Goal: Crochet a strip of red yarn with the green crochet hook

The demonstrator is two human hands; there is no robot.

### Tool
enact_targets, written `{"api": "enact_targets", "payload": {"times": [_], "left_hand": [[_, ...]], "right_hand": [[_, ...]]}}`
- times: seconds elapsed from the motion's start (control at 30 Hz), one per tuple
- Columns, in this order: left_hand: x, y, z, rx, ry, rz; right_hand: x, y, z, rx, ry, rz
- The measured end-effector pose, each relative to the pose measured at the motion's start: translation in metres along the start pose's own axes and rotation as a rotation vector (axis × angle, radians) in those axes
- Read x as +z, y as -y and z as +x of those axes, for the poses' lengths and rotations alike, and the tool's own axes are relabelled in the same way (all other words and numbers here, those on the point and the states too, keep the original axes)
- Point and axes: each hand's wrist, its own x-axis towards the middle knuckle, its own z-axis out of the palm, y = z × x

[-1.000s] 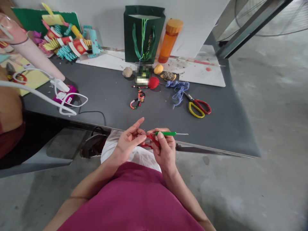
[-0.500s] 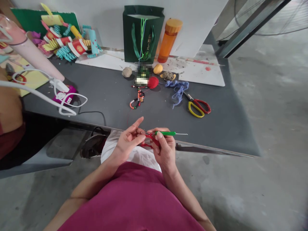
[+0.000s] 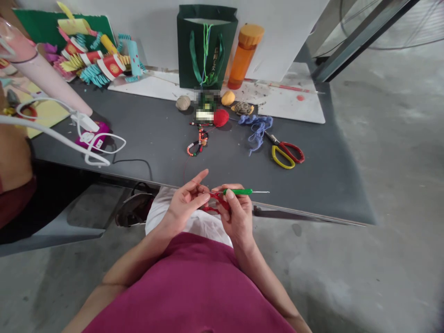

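Note:
Between my hands, just in front of the table edge, is a small piece of red crochet work (image 3: 219,200). My left hand (image 3: 185,203) pinches its left end between thumb and fingers, index finger raised with a thin red strand by it. In my right hand (image 3: 238,213) is a crochet hook with a green handle (image 3: 238,191); one thin metal end points right, the other reaches left to the red work. The hook's left tip is partly hidden by my fingers. A red yarn ball (image 3: 221,118) lies farther back on the table.
Red-and-yellow scissors (image 3: 287,155) and loose blue yarn (image 3: 255,129) lie to the right on the grey table (image 3: 159,138). Beaded strings (image 3: 198,142) lie ahead. Behind stand a green paper bag (image 3: 206,51) and an orange bottle (image 3: 243,58). A white cable (image 3: 104,161) and a person's arm (image 3: 15,148) are left.
My hands and the hook stay almost in place, still on the red work. The hook's outer end has shifted very slightly left; the view has moved a little.

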Motion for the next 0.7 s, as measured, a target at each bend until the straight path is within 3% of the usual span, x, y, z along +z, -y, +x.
{"api": "enact_targets", "payload": {"times": [0.7], "left_hand": [[0.0006, -0.0003, -0.0004, 0.001, -0.003, -0.002]], "right_hand": [[0.0022, 0.0022, -0.0001, 0.023, -0.025, 0.018]]}}
